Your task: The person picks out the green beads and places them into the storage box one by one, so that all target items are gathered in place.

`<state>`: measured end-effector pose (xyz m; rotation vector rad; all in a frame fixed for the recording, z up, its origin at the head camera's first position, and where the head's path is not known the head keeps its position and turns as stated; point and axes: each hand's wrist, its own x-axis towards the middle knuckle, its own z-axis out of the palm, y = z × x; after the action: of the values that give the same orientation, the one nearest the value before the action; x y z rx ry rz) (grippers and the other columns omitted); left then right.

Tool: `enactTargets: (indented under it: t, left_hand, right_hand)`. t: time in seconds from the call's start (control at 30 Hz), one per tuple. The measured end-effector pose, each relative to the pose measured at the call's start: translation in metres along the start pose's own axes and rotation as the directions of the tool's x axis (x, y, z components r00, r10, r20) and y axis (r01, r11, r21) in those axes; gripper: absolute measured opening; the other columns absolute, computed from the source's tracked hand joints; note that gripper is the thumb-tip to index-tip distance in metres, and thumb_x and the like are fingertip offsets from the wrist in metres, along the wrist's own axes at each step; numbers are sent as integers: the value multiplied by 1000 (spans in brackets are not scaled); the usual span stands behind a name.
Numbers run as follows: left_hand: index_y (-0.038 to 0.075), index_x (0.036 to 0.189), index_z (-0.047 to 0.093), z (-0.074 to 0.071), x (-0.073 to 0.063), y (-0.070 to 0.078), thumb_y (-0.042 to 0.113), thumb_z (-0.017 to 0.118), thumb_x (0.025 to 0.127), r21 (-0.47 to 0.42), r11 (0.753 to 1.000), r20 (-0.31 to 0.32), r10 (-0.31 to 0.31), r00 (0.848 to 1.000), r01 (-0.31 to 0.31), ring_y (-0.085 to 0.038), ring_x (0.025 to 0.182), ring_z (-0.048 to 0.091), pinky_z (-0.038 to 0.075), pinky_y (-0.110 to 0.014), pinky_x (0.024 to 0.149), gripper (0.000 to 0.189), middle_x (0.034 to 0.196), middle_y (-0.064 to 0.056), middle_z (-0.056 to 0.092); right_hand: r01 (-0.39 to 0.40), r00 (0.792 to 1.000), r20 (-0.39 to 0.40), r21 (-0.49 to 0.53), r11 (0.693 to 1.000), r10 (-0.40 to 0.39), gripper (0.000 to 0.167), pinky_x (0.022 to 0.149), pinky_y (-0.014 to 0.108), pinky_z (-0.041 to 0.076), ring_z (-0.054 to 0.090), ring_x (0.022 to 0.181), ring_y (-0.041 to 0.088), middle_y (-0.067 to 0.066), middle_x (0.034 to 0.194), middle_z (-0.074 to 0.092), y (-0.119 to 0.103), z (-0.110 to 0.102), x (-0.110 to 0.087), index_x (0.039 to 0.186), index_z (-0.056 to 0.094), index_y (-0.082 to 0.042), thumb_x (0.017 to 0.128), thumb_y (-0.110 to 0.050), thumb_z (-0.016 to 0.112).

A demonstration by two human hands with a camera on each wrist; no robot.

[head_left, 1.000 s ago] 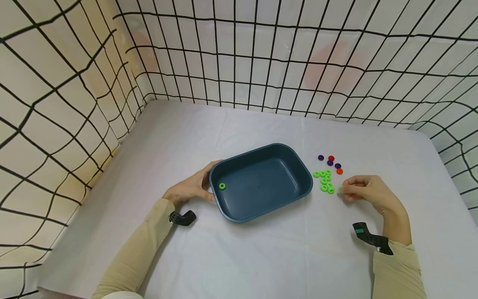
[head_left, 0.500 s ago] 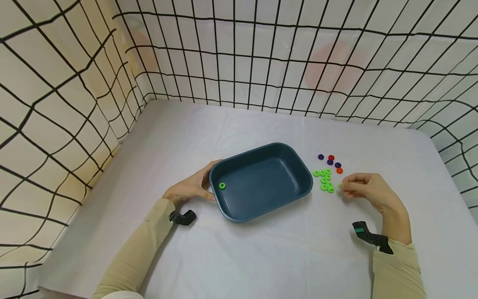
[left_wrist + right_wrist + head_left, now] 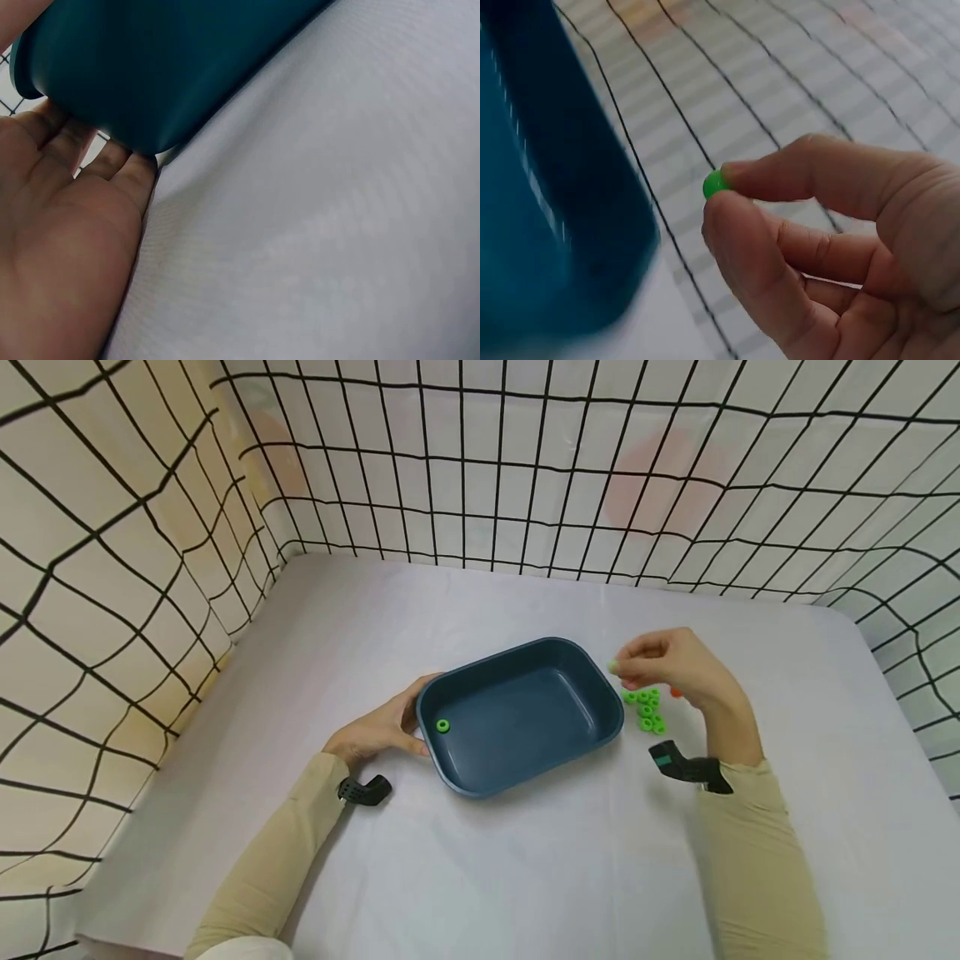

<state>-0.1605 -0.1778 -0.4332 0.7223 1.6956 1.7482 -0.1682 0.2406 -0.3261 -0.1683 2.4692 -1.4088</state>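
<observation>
A dark blue-green rectangular tray (image 3: 517, 777) stands on the white cloth, with one green ring bead (image 3: 443, 726) inside near its left end. My left hand (image 3: 380, 727) holds that end from outside, thumb and fingers spread along the wall; in the left wrist view its fingers (image 3: 112, 157) lie against the tray's outer side. Between thumb and index fingertip, my right hand (image 3: 667, 664) pinches another green bead (image 3: 715, 184) in the air, just off the tray's right end. Below this hand lie several green beads (image 3: 647, 711) in a cluster on the cloth.
An orange bead (image 3: 676, 692) peeks out from under the right hand, which hides the table behind it. Black netting (image 3: 480, 464) rises along the back and both sides of the table. White cloth (image 3: 525, 877) stretches in front of the tray.
My right hand has lifted and moved left toward the tray with its pinched green bead, now covering the purple and red beads. The left hand keeps its place on the tray. The view has shifted slightly.
</observation>
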Motion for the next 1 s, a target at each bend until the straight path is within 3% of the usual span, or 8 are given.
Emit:
enactTargets:
  t: [0.13,0.23,0.4,0.53,0.73,1.0]
  left_hand:
    - [18,156,22,-1,1,1,27,94,66,-1,1000,6,7,1000,-7,-27,147,22,9,-50,123,116,159,-6,27]
    - [17,156,21,-1,2,1,28,94,65,-4,1000,8,1,1000,-1,-27,147,21,9,-50,123,117,159,-7,26]
    - [19,156,21,-1,4,1,26,93,67,-12,1000,13,-5,1000,5,-25,147,21,8,-49,123,115,159,-5,26]
    - [17,157,19,-2,2,0,25,92,69,-4,1000,21,1,1000,0,-25,147,19,6,-50,123,114,159,-5,24]
    - [16,157,19,-4,0,0,27,92,69,0,1000,24,4,1000,-4,-26,149,16,3,-53,122,114,160,-6,23]
    - [14,157,19,-3,0,-1,22,91,70,-10,1000,31,16,999,-16,-25,149,17,3,-53,122,112,160,-7,23]
  right_hand:
    - [73,993,100,-48,996,-68,26,73,31,60,73,73,22,8,81,74,-51,34,31,99,71,6,88,-16,75]
    - [78,984,167,-100,992,-60,18,73,33,61,73,70,20,10,79,74,-75,67,47,93,73,4,86,-12,74]
    - [18,972,232,-256,966,44,7,85,38,59,73,68,17,7,77,75,-91,122,62,84,77,-2,84,-9,75]
    - [4,960,263,-347,938,93,9,85,35,58,72,63,15,5,70,73,-93,153,69,75,76,-3,82,-8,77]
    - [-22,949,280,-406,914,147,12,79,30,59,71,57,13,4,62,71,-91,174,73,71,74,-3,80,-8,79]
    - [-40,941,294,-386,921,164,12,70,26,59,70,57,13,6,64,71,-90,183,73,72,73,-1,82,-7,79]
